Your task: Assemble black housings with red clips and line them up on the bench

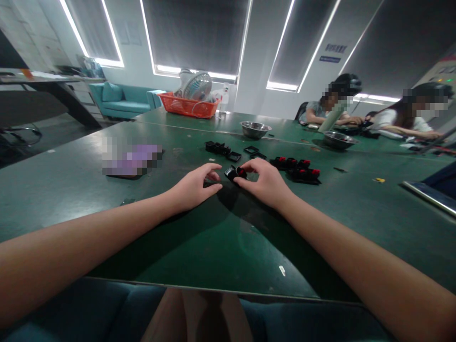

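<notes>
Pinching a small black plastic part (230, 173) in the right hand (265, 183), on the near side of the metal bowl (255, 130)

Both bare forearms slant inward across the green table (199, 247), bringing the hands close together nearer the wearer than the bowl. The left hand (194, 186) reaches in from the bowl's near left, thumb lowest; the right hand arches with its knuckles up.

Black square frames (251, 149) and a cluster of black pieces (218, 148) lie between the held part and the bowl. Black pieces with red tabs (303, 177) sit to the bowl's near right. A purple object (142, 156) (pixelated, so hard to name) is left of the bowl; an orange-red basket (194, 107) holding a fan (197, 87) stands beyond it, leftward. A second metal bowl (340, 140) is to its right.

The right thumb and forefinger close on the part; the left fingers are parted from their thumb, holding nothing, just beside it.
</notes>
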{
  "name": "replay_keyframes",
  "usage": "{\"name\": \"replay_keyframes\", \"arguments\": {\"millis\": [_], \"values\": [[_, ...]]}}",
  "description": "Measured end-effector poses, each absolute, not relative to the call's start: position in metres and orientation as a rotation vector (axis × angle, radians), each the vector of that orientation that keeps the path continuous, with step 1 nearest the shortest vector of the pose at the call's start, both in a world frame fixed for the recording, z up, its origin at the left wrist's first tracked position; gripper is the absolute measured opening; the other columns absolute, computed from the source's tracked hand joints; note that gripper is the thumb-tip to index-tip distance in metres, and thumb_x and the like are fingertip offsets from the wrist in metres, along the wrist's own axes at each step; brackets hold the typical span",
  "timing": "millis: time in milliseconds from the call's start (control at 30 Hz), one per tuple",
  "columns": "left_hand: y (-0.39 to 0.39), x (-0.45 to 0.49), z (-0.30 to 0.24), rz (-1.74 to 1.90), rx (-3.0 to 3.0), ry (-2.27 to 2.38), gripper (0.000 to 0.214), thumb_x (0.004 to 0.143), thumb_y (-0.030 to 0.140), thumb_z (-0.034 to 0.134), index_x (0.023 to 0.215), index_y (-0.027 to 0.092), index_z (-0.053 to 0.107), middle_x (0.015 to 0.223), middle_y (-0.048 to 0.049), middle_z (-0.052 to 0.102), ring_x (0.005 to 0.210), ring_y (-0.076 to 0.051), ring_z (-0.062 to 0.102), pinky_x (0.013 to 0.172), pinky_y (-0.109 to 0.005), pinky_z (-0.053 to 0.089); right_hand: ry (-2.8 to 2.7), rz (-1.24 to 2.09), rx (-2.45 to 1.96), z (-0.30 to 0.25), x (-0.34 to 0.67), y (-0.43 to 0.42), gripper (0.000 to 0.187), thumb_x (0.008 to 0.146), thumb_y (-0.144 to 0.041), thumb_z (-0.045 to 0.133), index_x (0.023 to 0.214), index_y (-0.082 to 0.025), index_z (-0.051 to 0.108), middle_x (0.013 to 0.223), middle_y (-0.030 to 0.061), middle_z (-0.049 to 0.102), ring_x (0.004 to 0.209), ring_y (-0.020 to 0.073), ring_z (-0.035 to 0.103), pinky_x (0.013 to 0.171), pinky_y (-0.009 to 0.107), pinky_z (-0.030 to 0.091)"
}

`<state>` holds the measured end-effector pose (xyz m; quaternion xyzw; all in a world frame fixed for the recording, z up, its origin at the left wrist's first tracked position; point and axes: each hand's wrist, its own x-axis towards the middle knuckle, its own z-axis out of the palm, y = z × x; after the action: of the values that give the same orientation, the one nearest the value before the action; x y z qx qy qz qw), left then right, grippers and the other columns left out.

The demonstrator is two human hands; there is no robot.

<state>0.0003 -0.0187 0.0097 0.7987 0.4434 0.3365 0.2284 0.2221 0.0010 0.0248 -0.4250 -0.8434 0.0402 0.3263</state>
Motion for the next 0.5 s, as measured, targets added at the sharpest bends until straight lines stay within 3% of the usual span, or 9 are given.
{"name": "replay_keyframes", "arguments": {"millis": [167, 500], "values": [[-0.019, 0.000, 0.010, 0.914, 2.185, 1.200, 0.045, 0.081, 0.029, 0.058, 0.123, 0.013, 0.051, 0.109, -0.0101, 0.067, 0.103, -0.021, 0.065, 0.093, -0.041, 0.052, -2.052, -0.300, -1.508, 0.027, 0.243, 0.016, 0.028, 0.075, -0.046, 0.070, 0.082, -0.019, 0.069, 0.100, 0.0156, 0.062, 0.105, 0.0395, 0.049, 0.088, 0.059, 0.040], [-0.020, 0.000, 0.009, 0.886, 2.174, 1.189, 0.044, 0.083, 0.029, 0.058, 0.124, 0.013, 0.051, 0.111, -0.0108, 0.066, 0.103, -0.021, 0.065, 0.093, -0.041, 0.052, -1.880, -0.582, -1.965, 0.031, 0.299, 0.039, 0.050, 0.073, -0.063, 0.064, 0.073, -0.014, 0.073, 0.103, 0.0227, 0.060, 0.110, 0.0461, 0.045, 0.080, 0.062, 0.039]]}}
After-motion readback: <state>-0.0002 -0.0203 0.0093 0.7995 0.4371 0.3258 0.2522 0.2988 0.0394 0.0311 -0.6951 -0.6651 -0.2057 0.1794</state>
